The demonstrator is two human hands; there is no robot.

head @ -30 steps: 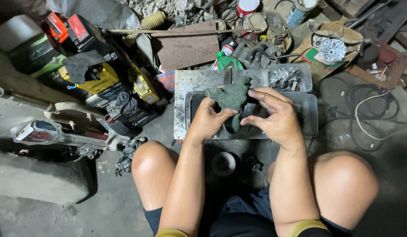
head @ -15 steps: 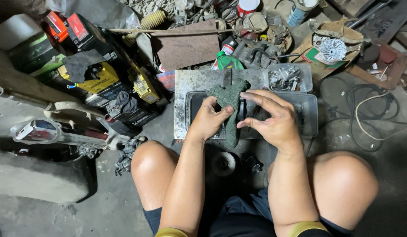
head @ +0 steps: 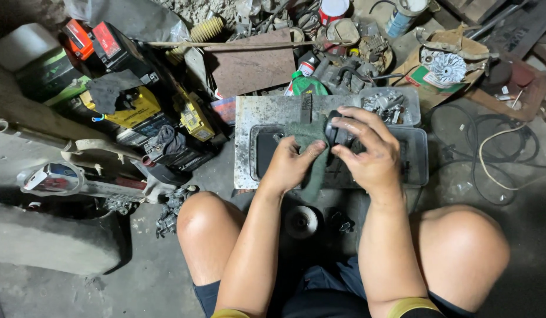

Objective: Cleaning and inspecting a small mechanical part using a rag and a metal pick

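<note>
My left hand [head: 289, 165] grips a grimy green cloth [head: 311, 153] that hangs down in front of my knees. My right hand [head: 370, 152] is closed round a small dark metal part [head: 336, 133], its fingers curled over the top. The cloth touches the left side of that part. Both hands hover over a dark rectangular metal tray [head: 417, 162] on the floor between my bare knees. Most of the part is hidden under my right fingers.
A clear plastic tub of small metal pieces [head: 387, 103] sits behind the tray. Vehicle batteries [head: 128, 109] crowd the left. A round metal disc [head: 301, 221] lies on the floor by my legs. Cables [head: 499, 156] coil at the right. A green bottle [head: 305, 85] stands behind.
The cloth has come down from covering the part and now hangs at its left side. My right hand has turned the part so its dark face shows.
</note>
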